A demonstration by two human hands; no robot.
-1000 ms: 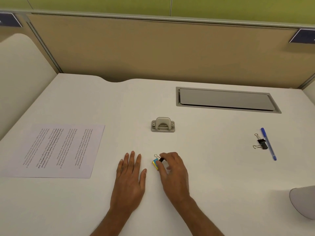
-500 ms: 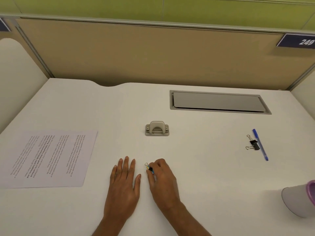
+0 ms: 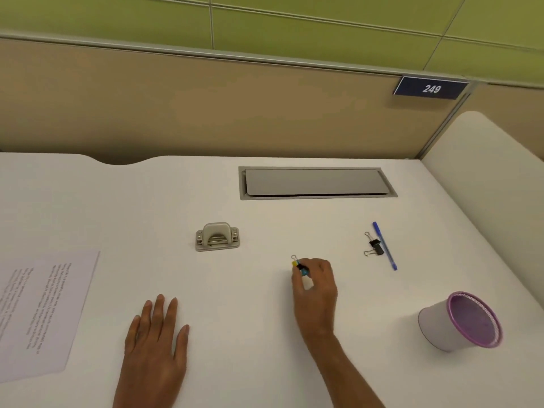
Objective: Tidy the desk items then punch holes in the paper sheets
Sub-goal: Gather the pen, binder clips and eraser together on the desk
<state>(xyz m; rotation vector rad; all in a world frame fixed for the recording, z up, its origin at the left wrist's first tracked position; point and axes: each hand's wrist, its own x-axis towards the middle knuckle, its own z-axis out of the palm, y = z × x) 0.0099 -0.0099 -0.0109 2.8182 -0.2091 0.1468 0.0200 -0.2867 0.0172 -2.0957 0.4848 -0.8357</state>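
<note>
One coloured binder clip point(image 3: 300, 267) was pinched in the right hand point(image 3: 317, 279) mid-desk point(image 3: 250, 334); the left hand point(image 3: 156, 337) lay flat, empty. So slight a grip could drop it short of the tipped cup point(image 3: 432, 328)

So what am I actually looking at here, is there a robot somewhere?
No robot here. These are a person's two bare hands, filmed by one wide-angle camera worn on the head, looking down at a white desk. The left hand lies flat on the desk. The right hand pinches a small blue-and-yellow binder clip. Also on the desk are a grey hole punch, printed paper sheets at the left, a black binder clip beside a blue pen, and a white cup with a purple rim at the right.
</note>
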